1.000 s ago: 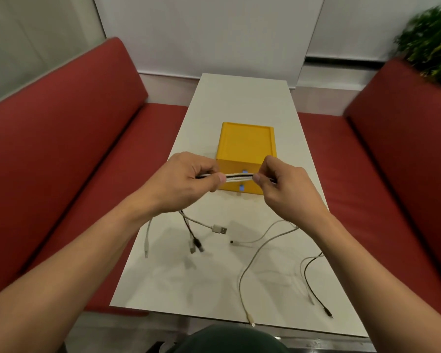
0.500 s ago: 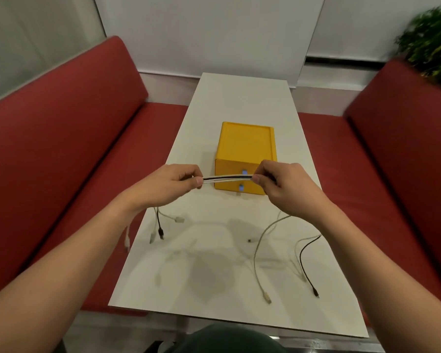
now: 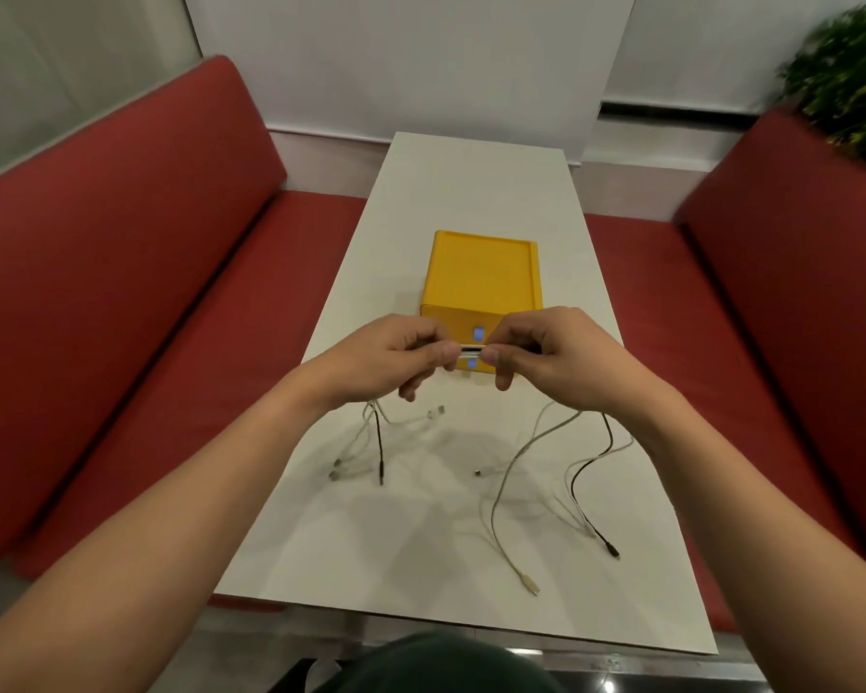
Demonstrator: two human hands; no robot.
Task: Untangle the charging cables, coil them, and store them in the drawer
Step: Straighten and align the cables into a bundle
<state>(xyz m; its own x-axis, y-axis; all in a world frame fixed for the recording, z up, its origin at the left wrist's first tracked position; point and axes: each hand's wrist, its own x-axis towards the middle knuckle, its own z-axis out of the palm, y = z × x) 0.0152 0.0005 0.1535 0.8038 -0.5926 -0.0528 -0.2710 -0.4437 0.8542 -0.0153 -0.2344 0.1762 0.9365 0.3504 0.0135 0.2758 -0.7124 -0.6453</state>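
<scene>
Head view: we pinch the cables (image 3: 472,350) between left hand (image 3: 386,360) and right hand (image 3: 558,357).
Hands nearly touch in front of the yellow drawer box (image 3: 481,272); loose ends trail onto the table (image 3: 471,172).

No text, label, brand or number can be read anywhere (the drawer box (image 3: 481,277) bears none).

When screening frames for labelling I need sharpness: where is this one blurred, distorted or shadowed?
Head view: plant smeared at top right; cables below the left hand blurred; wide lens bows the sofa backs; soft shadows on the table.
</scene>
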